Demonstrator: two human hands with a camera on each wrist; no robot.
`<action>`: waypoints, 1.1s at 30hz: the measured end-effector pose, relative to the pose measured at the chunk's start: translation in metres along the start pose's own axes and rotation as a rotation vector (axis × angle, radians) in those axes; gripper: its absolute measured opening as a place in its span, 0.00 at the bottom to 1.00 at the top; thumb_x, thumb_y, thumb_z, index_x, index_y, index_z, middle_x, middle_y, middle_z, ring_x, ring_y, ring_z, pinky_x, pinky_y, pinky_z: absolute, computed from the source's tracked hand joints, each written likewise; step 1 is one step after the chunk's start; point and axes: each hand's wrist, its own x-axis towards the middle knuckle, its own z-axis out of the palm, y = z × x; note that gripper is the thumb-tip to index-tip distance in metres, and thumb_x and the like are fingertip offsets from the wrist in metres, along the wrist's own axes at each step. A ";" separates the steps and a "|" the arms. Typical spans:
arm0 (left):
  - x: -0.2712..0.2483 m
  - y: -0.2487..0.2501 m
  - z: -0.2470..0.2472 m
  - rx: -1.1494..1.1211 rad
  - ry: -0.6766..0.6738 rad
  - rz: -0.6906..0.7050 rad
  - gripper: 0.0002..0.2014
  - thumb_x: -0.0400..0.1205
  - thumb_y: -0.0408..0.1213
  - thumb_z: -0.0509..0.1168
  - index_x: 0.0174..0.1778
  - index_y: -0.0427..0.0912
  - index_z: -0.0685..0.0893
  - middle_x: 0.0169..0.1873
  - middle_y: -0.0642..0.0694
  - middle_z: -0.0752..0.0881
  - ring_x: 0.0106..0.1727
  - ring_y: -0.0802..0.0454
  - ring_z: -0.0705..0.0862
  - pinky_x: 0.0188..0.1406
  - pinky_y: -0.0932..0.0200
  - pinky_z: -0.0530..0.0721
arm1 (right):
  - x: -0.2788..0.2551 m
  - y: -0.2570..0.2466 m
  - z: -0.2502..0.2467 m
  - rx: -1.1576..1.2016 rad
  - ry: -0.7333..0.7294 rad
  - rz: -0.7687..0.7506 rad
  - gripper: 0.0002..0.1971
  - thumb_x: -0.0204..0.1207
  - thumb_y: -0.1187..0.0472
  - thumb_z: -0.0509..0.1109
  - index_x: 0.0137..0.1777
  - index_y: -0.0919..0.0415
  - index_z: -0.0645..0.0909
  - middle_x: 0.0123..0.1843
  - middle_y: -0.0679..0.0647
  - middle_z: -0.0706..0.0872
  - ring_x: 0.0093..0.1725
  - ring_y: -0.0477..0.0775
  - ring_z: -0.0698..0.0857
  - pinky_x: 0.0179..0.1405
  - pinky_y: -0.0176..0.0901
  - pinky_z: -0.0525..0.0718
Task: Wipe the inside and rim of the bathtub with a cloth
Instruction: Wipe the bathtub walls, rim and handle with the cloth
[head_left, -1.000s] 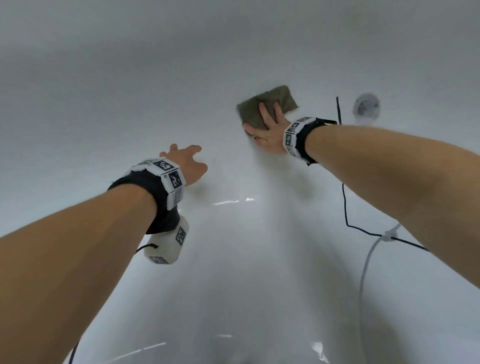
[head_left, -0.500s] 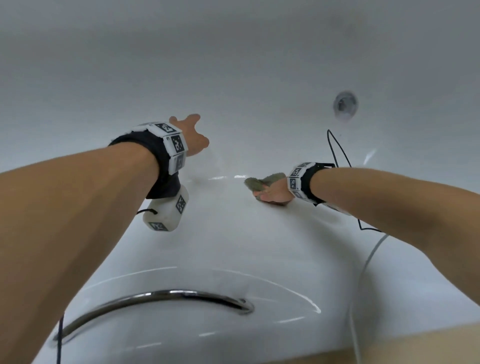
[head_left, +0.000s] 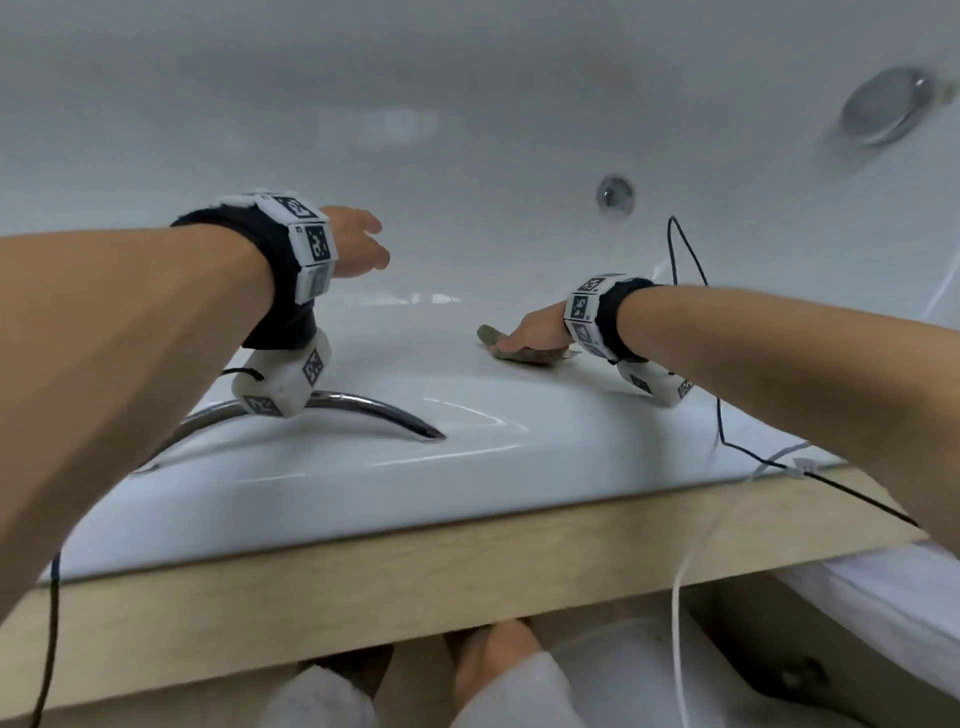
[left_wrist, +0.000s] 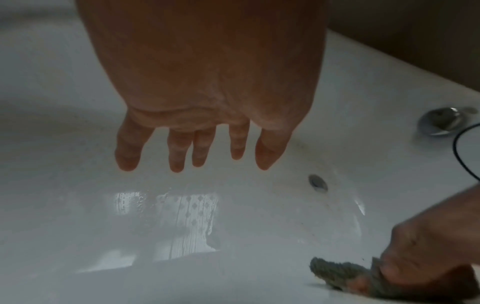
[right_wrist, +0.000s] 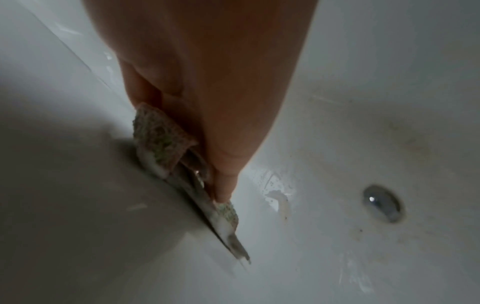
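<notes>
A white bathtub (head_left: 467, 457) fills the head view, its near rim running across below my hands. A grey-green cloth (head_left: 524, 356) lies bunched on the rim's inner edge. My right hand (head_left: 511, 343) grips the cloth and presses it onto that edge. The right wrist view shows the cloth (right_wrist: 161, 144) folded up around the fingers (right_wrist: 223, 185). Left of it, my left hand (head_left: 358, 244) hovers over the tub's inside, fingers (left_wrist: 200, 152) spread and straight, holding nothing. The left wrist view catches the cloth (left_wrist: 335, 271) at lower right.
A curved chrome grab handle (head_left: 374, 408) sits on the rim under my left wrist. The drain (head_left: 615, 195) lies in the tub floor and a round overflow cap (head_left: 883, 106) on the far right wall. A wooden ledge (head_left: 363, 571) borders the rim; a black cable (head_left: 696, 260) trails by my right arm.
My right hand has dragged the cloth from the tub floor back up to the near rim's inner edge. The left hand pulled back too, and my view has drawn back over the rim.
</notes>
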 end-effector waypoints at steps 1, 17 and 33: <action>-0.010 0.003 0.003 0.001 -0.013 0.010 0.28 0.85 0.45 0.61 0.82 0.48 0.66 0.79 0.44 0.70 0.80 0.42 0.66 0.77 0.49 0.63 | -0.010 -0.001 0.003 -0.004 0.023 -0.007 0.25 0.86 0.40 0.50 0.47 0.61 0.78 0.53 0.60 0.79 0.51 0.58 0.76 0.62 0.47 0.72; -0.144 0.065 0.015 0.212 -0.049 0.140 0.22 0.90 0.39 0.52 0.80 0.35 0.69 0.80 0.39 0.68 0.79 0.43 0.65 0.71 0.57 0.64 | -0.118 0.028 0.048 0.128 0.198 0.009 0.38 0.83 0.32 0.43 0.68 0.62 0.79 0.77 0.63 0.75 0.72 0.61 0.75 0.77 0.54 0.61; -0.139 0.221 0.037 0.171 -0.127 0.056 0.21 0.89 0.40 0.54 0.77 0.38 0.73 0.77 0.40 0.72 0.77 0.42 0.70 0.72 0.53 0.68 | -0.112 0.236 0.065 -0.064 0.058 0.047 0.27 0.76 0.31 0.47 0.55 0.47 0.80 0.65 0.59 0.76 0.65 0.59 0.74 0.75 0.54 0.65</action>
